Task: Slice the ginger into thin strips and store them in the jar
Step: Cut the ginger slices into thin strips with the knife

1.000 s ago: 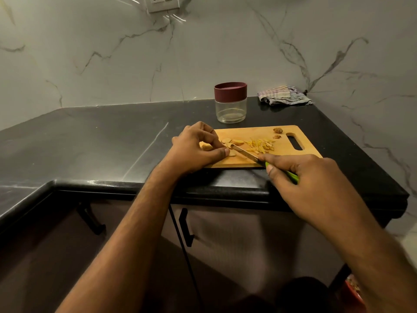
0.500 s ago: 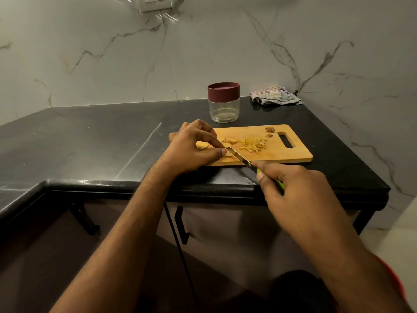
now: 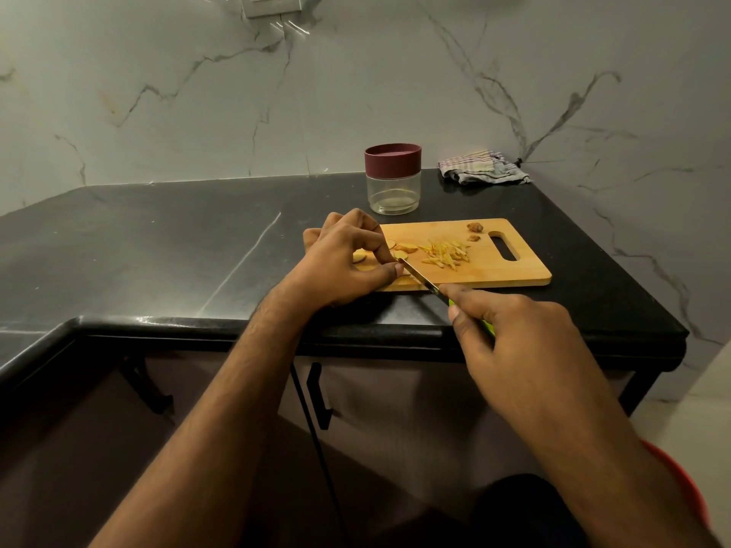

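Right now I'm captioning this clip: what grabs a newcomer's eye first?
The left hand pinning ginger slices at the cutting board's left end while the right hand works a green-handled knife. Behind the board stands the maroon-lidded jar, lid on.

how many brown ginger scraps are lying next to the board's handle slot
2. A larger brown scrap lies near the far edge of the cutting board, and a smaller scrap just in front of it, both left of the handle slot. None looks hidden.
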